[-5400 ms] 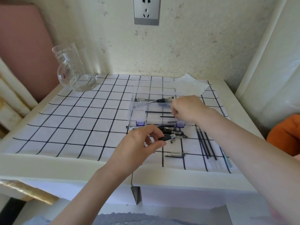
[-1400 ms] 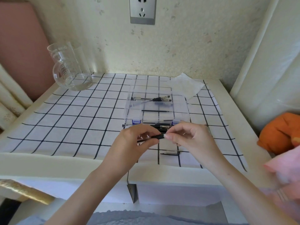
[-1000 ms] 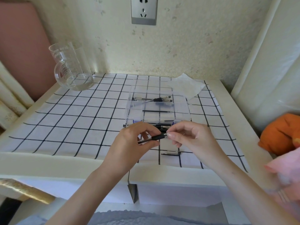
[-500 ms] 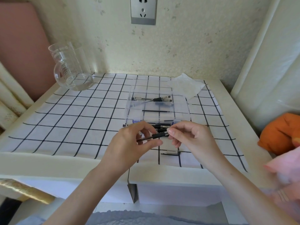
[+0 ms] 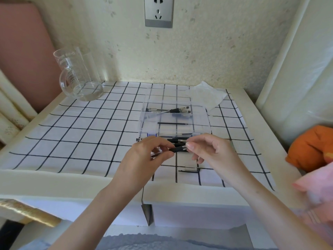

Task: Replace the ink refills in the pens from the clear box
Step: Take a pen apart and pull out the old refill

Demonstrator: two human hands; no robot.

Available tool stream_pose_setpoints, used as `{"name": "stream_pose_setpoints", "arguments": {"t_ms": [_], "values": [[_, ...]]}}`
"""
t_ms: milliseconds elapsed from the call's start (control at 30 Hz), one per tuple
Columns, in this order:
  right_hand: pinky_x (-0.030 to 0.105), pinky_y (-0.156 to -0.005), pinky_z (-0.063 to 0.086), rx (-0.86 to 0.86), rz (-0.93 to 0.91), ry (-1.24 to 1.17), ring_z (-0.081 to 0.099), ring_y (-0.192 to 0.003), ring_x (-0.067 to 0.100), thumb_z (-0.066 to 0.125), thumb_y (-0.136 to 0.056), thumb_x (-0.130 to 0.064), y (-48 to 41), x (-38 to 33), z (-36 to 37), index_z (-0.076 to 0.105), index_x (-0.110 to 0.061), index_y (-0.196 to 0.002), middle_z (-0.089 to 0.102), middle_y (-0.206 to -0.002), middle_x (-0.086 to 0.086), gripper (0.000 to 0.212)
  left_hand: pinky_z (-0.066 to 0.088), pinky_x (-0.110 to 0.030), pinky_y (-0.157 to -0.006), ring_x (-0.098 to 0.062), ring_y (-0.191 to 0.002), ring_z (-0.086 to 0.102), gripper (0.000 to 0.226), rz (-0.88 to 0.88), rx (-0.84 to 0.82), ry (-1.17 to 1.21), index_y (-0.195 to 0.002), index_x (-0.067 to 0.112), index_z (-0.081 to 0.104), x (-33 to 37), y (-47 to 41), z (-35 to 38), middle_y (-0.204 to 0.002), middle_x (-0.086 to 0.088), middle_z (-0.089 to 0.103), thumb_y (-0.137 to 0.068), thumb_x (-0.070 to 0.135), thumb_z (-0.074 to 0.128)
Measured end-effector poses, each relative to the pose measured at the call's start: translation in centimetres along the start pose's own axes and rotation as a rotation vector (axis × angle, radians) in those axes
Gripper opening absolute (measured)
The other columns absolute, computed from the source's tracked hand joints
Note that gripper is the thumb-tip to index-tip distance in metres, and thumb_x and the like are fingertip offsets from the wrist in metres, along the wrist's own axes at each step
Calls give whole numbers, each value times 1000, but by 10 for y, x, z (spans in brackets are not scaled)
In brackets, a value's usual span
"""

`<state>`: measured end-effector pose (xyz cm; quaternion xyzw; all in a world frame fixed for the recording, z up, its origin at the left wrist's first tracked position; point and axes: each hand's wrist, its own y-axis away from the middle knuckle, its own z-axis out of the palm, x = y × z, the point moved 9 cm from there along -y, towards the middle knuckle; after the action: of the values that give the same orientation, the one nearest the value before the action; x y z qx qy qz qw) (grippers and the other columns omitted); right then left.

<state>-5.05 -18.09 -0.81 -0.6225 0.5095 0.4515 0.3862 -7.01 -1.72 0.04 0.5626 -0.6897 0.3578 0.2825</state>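
Left hand grips the black pen by its barrel; right hand pinches its tip end. Both are low over the cloth, just in front of the clear box. Likely risk: the tip piece slips from my pinch as it loosens, then rolls off the near table edge. A loose clip piece lies near that edge. Loose pens crowd just behind my knuckles. There is open cloth to the left; the glass jug is well apart.
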Motion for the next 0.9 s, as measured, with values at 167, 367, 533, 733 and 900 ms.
{"name": "stream_pose_setpoints", "arguments": {"t_ms": [167,367,533,733,900], "values": [[17,-64,39,-186,13,456,53,-74,13,77,-72,-31,3,15,6,68,-28,-87,60,-87,-6,18,42,-11,-63,-4,-75,54,10,-10,42,-22,-90,32,68,-6,-2,-7,-83,15,63,-81,26,67],[23,-70,42,-228,-25,608,51,-72,0,75,-75,-24,7,15,12,63,-30,-81,55,-83,-13,14,47,-16,-63,-6,-69,60,10,-56,5,-7,-87,37,67,-6,0,-4,-77,17,64,-81,29,66],[25,-67,48,-114,14,228,57,-63,15,72,-78,-16,1,2,-17,65,-24,-84,68,-75,3,12,47,-17,-62,-5,-65,61,10,-67,-9,-4,-85,40,65,-8,0,-5,-76,15,66,-81,31,65],[18,-61,51,-47,-38,-17,62,-63,12,63,-84,-3,-1,-6,-26,70,-15,-90,67,-72,6,14,44,-12,-60,-3,-66,59,12,-55,9,15,-84,41,65,-4,1,-5,-78,29,61,-80,30,66],[19,-60,50,-68,-53,-31,62,-65,12,62,-85,-2,0,-10,-19,70,-12,-91,68,-76,15,15,47,-15,-62,-4,-66,60,13,-45,14,24,-84,41,66,-3,1,-4,-83,25,62,-80,28,66]]}}
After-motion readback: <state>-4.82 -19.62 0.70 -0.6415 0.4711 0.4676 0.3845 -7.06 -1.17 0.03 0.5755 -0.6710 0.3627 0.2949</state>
